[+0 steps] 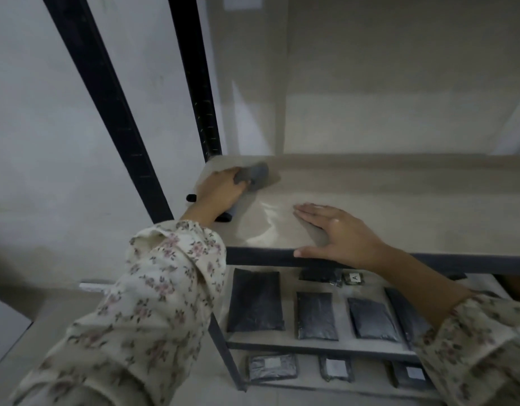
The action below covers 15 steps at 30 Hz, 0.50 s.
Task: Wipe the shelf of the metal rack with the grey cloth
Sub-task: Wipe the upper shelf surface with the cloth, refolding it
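Floral cream sleeves (153,303) cover both forearms nearest the camera. Below the right hand (337,232), dark packets (317,316) lie flat in a row on a lower shelf (285,338), and under that more packets with pale labels (272,367) lie on a bottom shelf. The right hand lies palm down on the near part of the beige shelf (399,206), fingers straight and together, holding nothing, with the thumb hooked over the shelf's dark front edge (258,256). A glossy streak (267,227) shows on the surface between the two hands. The left hand (220,190) reaches farther in, well apart from the right, near the shelf's back left corner, its fingers curled round the grey cloth (254,175). The cloth is bunched and rests on the shelf just beyond the left knuckles, blurred at its edges. A small black object (226,215) sits partly hidden under the left wrist; what it is cannot be told. Left of the left hand, two black rack posts (106,106) rise at a slant. Beyond both hands stands a pale wall (399,83).
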### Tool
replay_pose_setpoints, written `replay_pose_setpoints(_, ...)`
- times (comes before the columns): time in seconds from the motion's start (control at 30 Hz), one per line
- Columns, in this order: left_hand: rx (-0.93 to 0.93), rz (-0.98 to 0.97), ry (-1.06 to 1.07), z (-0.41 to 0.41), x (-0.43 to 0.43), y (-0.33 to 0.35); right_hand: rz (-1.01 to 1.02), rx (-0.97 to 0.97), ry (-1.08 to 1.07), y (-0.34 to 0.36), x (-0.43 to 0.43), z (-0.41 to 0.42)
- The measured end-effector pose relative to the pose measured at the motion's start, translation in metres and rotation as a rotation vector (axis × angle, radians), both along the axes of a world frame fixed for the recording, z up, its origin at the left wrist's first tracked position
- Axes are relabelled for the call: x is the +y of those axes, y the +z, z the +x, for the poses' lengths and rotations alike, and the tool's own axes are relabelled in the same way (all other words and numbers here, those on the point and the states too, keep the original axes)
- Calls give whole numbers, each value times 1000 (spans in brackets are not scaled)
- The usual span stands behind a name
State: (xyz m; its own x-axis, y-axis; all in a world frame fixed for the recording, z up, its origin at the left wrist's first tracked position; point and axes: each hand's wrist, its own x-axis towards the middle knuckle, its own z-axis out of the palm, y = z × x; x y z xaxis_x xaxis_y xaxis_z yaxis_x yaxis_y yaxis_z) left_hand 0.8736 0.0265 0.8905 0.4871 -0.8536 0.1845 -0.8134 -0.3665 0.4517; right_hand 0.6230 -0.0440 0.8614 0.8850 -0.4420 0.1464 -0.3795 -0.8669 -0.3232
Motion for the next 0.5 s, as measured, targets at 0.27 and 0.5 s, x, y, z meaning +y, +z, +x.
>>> replay_pose_setpoints(0.27,5,-19,-260,-14,12,-15,-94,-10,-36,-1,2,-1)
replay_pose_setpoints(0.5,162,-23,-465,-59,69,-11,-102,-7,-47,1,7,-3)
